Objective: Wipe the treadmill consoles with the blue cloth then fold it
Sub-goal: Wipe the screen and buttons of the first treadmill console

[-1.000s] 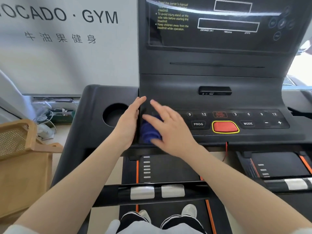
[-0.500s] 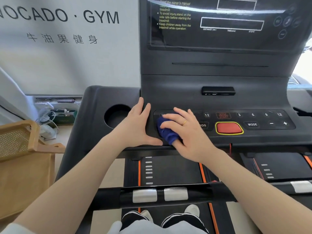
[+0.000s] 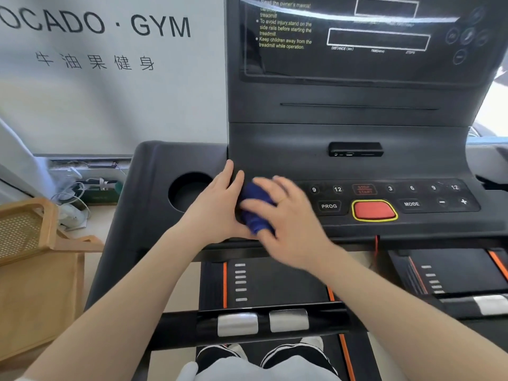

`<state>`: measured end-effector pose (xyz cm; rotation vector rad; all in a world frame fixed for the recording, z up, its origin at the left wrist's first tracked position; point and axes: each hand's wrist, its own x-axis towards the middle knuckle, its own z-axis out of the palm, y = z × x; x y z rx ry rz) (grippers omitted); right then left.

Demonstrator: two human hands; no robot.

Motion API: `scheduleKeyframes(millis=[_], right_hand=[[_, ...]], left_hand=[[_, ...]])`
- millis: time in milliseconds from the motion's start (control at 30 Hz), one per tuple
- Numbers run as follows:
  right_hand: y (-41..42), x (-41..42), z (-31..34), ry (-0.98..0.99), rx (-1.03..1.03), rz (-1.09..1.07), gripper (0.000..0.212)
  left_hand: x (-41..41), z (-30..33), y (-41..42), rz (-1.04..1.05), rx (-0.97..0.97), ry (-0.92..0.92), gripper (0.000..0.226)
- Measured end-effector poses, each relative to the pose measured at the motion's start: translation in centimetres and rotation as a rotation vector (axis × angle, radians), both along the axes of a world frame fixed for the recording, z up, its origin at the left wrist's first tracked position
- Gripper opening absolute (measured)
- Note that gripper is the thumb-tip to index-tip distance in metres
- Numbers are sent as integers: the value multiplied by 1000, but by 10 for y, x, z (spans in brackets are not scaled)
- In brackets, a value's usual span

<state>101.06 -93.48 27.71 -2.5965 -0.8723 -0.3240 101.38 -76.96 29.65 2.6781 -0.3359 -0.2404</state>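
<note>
The blue cloth (image 3: 254,204) is bunched into a wad at the left end of the button panel on the black treadmill console (image 3: 357,166). My right hand (image 3: 291,215) lies over the cloth with its fingers curled round it, and it is blurred by motion. My left hand (image 3: 217,204) rests flat on the console just left of the cloth, fingers straight, touching the wad's left side. The part of the panel under the cloth is hidden.
A red stop button (image 3: 373,210) and the PROG and MODE keys lie right of my hands. A round cup holder (image 3: 189,191) is to the left. The handlebar (image 3: 261,323) crosses below. A wooden rattan chair (image 3: 27,243) stands at left, a second treadmill (image 3: 453,270) at right.
My right hand slid the cloth right along the panel, then back left. My left hand went from on edge to flat on the console and stayed there.
</note>
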Motion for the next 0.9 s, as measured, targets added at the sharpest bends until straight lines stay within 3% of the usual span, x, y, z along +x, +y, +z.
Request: scheduleKeyframes(millis=[167, 367, 467, 567, 733, 900], right_hand=[[-12, -1, 2, -7, -107, 105, 52], [-60, 64, 3, -55, -120, -212, 46], [-67, 68, 5, 22, -39, -302, 45], [-52, 47, 4, -15, -13, -173, 41], [-67, 20, 3, -11, -109, 280, 38], [-147, 65, 8, -25, -72, 30, 39]], left_hand=[[-1, -2, 1, -10, -13, -11, 115], [-6, -2, 0, 15, -26, 47, 110], [-13, -1, -8, 51, 131, 1, 104], [-12, 4, -21, 49, 321, -121, 106], [-9, 2, -60, 74, 339, -101, 119], [-2, 9, -102, 91, 294, -80, 121]])
